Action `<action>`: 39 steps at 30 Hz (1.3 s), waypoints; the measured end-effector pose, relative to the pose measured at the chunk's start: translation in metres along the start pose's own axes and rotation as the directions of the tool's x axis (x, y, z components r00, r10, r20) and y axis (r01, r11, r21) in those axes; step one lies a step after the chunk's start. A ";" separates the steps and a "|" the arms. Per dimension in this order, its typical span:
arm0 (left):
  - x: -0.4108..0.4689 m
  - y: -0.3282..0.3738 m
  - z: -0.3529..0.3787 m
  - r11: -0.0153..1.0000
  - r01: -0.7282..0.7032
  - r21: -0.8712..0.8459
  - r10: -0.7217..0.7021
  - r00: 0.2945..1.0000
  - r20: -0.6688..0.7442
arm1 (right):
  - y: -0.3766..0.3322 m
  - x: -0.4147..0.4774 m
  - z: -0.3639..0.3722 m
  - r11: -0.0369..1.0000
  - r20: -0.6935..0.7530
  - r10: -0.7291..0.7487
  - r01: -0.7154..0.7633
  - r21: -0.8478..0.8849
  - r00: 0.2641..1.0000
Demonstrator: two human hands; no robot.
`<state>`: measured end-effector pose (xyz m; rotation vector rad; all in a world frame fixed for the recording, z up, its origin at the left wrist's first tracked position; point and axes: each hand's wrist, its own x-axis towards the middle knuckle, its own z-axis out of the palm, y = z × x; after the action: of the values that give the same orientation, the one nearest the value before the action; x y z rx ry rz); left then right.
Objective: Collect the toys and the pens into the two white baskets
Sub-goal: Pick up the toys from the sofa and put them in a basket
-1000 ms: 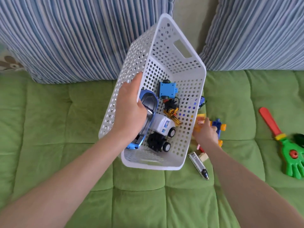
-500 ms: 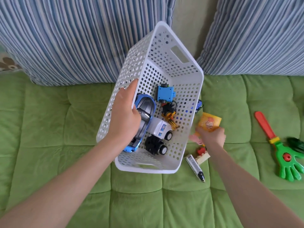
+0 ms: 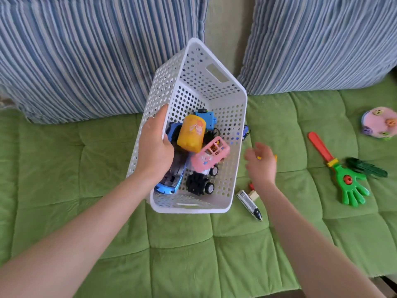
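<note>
My left hand grips the left wall of a white perforated basket, which is tilted on the green sofa. Inside lie a yellow barrel-shaped toy, a pink toy cart, a blue car, a black-wheeled truck and a blue block vehicle. My right hand hovers just right of the basket, blurred, fingers loose and holding nothing. Bits of a yellow toy show under it. A white toy train lies by the basket's near right corner.
A red-handled green hand clapper and a dark green toy lie to the right. A pink round toy sits at the far right. A small blue car peeks out behind the basket. Striped cushions line the back.
My right hand lifted the yellow toy and pink cart from beside the basket and let them go into it. It has since drawn back to the right, holding nothing. The left hand kept its hold.
</note>
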<state>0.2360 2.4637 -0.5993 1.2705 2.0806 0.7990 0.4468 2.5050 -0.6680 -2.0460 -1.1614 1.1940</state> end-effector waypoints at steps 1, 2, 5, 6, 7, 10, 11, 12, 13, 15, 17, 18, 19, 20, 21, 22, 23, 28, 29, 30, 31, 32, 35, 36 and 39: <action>-0.002 0.001 0.000 1.000 0.003 -0.002 -0.003 1.000 -0.003 | 0.016 0.001 -0.009 0.992 -0.077 0.030 -0.039 -0.121 0.997; -0.003 0.002 0.002 1.000 0.010 0.001 -0.010 1.000 -0.006 | 0.036 0.000 -0.018 0.965 -0.086 0.045 -0.066 -0.255 0.995; -0.004 0.003 0.007 1.000 0.006 0.013 -0.005 1.000 -0.019 | 0.092 -0.009 -0.028 0.811 0.086 0.228 -0.140 -0.569 0.970; -0.004 0.002 0.008 1.000 0.003 0.017 -0.003 1.000 -0.016 | 0.108 -0.011 -0.026 0.750 0.124 0.302 -0.155 -0.643 0.945; -0.003 0.002 0.010 1.000 0.001 0.016 -0.001 1.000 -0.012 | 0.118 -0.012 -0.025 0.713 0.142 0.347 -0.163 -0.682 0.927; -0.003 -0.003 0.012 1.000 -0.002 0.017 0.002 1.000 -0.010 | 0.135 -0.010 -0.011 0.738 0.198 0.342 -0.132 -0.662 0.919; -0.002 -0.004 0.012 1.000 -0.011 0.021 0.012 1.000 -0.014 | 0.138 -0.009 -0.006 0.750 0.214 0.315 -0.104 -0.653 0.924; -0.002 -0.006 0.013 0.999 -0.023 0.027 0.023 1.000 -0.019 | 0.140 -0.008 -0.001 0.755 0.216 0.288 -0.083 -0.651 0.933; -0.002 -0.007 0.014 0.999 -0.033 0.028 0.034 0.999 -0.024 | 0.139 -0.006 0.002 0.753 0.201 0.266 -0.074 -0.653 0.943; -0.002 -0.008 0.015 0.999 -0.041 0.024 0.041 0.999 -0.025 | 0.141 -0.003 0.009 0.741 0.172 0.247 -0.071 -0.668 0.954; -0.002 -0.008 0.017 0.999 -0.039 0.025 0.039 0.999 -0.022 | 0.141 0.001 0.012 0.686 0.186 0.257 -0.043 -0.727 0.948; -0.002 -0.007 0.018 0.999 -0.041 0.027 0.041 0.999 -0.023 | 0.142 0.002 0.013 0.660 0.212 0.263 -0.016 -0.751 0.941; -0.002 -0.008 0.019 0.999 -0.045 0.030 0.046 0.999 -0.026 | 0.143 0.004 0.014 0.658 0.234 0.260 0.005 -0.753 0.937; -0.002 -0.007 0.019 0.998 -0.050 0.033 0.051 0.998 -0.027 | 0.144 0.005 0.015 0.671 0.240 0.250 0.011 -0.742 0.938; -0.001 -0.008 0.019 0.998 -0.051 0.037 0.052 0.998 -0.027 | 0.145 0.004 0.015 0.688 0.232 0.235 0.007 -0.725 0.944; -0.001 -0.008 0.018 0.998 -0.049 0.040 0.050 0.998 -0.023 | 0.144 0.003 0.014 0.707 0.214 0.217 -0.002 -0.707 0.952; -0.001 -0.008 0.018 0.998 -0.044 0.041 0.044 0.999 -0.019 | 0.141 0.000 0.010 0.726 0.188 0.193 -0.012 -0.687 0.963; -0.001 -0.009 0.014 1.000 -0.029 0.008 0.029 0.999 -0.014 | 0.097 -0.009 -0.013 0.859 -0.011 -0.016 0.008 -0.513 1.000; -0.001 -0.009 0.013 1.000 -0.028 -0.002 0.028 1.000 -0.010 | 0.081 -0.008 -0.016 0.886 -0.034 -0.078 0.054 -0.462 0.996; -0.001 -0.008 0.011 1.000 -0.025 -0.007 0.025 1.000 -0.006 | 0.064 -0.008 -0.020 0.904 -0.041 -0.141 0.112 -0.412 0.989; -0.001 -0.005 0.010 1.000 -0.026 -0.014 0.026 1.000 -0.006 | 0.044 -0.007 -0.022 0.910 -0.024 -0.213 0.189 -0.369 0.977; -0.001 -0.003 0.009 0.999 -0.029 -0.017 0.029 1.000 -0.007 | 0.026 -0.008 -0.020 0.905 0.018 -0.281 0.271 -0.328 0.960; -0.002 0.002 0.008 0.999 -0.033 -0.006 0.033 0.999 -0.001 | -0.021 -0.017 -0.008 0.894 0.288 -0.338 0.401 -0.199 0.896; -0.002 0.004 0.008 1.000 -0.022 -0.003 0.022 1.000 0.005 | -0.027 -0.017 -0.004 0.898 0.376 -0.325 0.408 -0.165 0.868; 0.000 0.007 0.011 1.000 -0.007 0.009 0.007 1.000 0.003 | -0.025 -0.005 -0.004 0.947 0.361 -0.273 0.315 -0.063 0.892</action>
<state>0.2478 2.4688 -0.6020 1.2835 2.0806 0.7914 0.4386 2.5141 -0.6449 -1.6939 -1.6821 1.3929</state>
